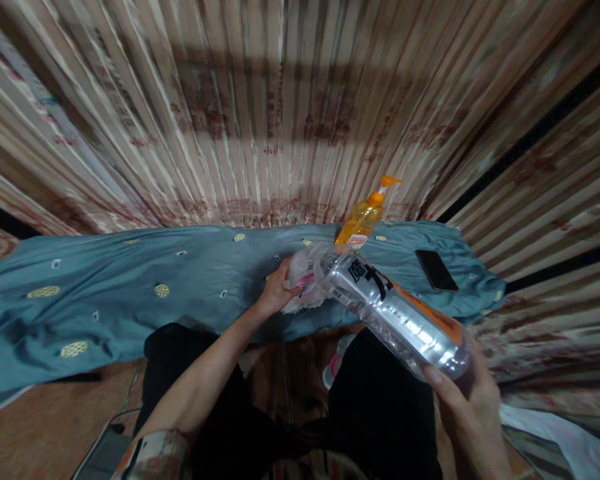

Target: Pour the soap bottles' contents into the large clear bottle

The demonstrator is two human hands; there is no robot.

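My right hand (467, 400) is wrapped round the base of a large clear plastic bottle (397, 320) with a silver and orange label and black characters. The bottle is tilted, its neck end pointing left and away from me. At that end my left hand (279, 288) grips a clear plastic container with pink marks (303, 270); its exact kind is blurred. The bottle's neck overlaps this container, and I cannot tell whether they touch. A whitish ragged edge shows below the container. Whether liquid is in the bottle is unclear.
A yellow pump bottle (361, 220) with an orange top stands just behind. Farther right lies a black phone (436, 270). Both rest on a teal cloth (130, 287) with pineapple prints. Patterned curtains (260, 113) hang behind. A clear item with a pink ring (334, 367) is below, by my knee.
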